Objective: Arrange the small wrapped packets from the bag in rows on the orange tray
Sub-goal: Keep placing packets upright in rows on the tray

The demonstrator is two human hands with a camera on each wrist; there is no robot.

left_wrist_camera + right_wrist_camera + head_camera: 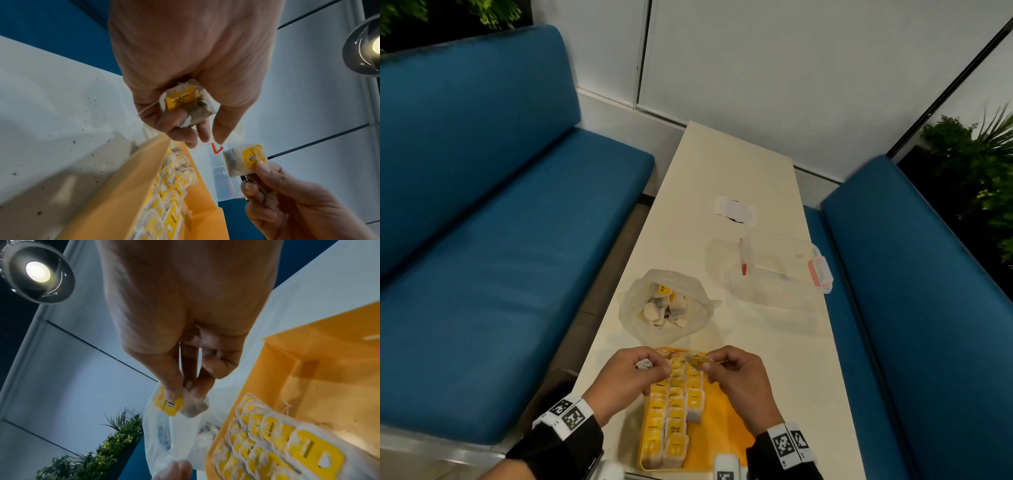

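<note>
The small wrapped packets [671,418], white sachets with yellow tags, lay in rows along the left part of the orange tray [726,431], filling it from its near edge to its far edge, while the right part of the tray floor was bare. The tray sat at the near end of the long pale counter [722,178].

The right hand [739,373] was held above the far end of the tray, thumb and fingertips pinching one packet [244,160] by its tagged end; in the right wrist view that same packet hung below the fingertips with its yellow tag facing out. The left hand [630,373], just beside it over the tray's far left corner, was curled round another packet [185,104], crumpled in the palm with a thread trailing from it. The two hands were close together but not touching.

Just beyond the tray stood the thin translucent plastic bag [664,305], its mouth open, with more packets heaped loosely inside. Farther along and to the right, a clear plastic storage box [774,270] with pink-red clips rested on the counter, and past it a small white and dark patch [734,210] lay flat on the surface; what it was could not be told. Dark specks were scattered over the counter beside the tray in the left wrist view. Blue upholstered benches [482,240] ran along both sides of the counter, and green plants [979,178] stood behind the right one. A round ceiling lamp [38,271] was lit overhead.
</note>
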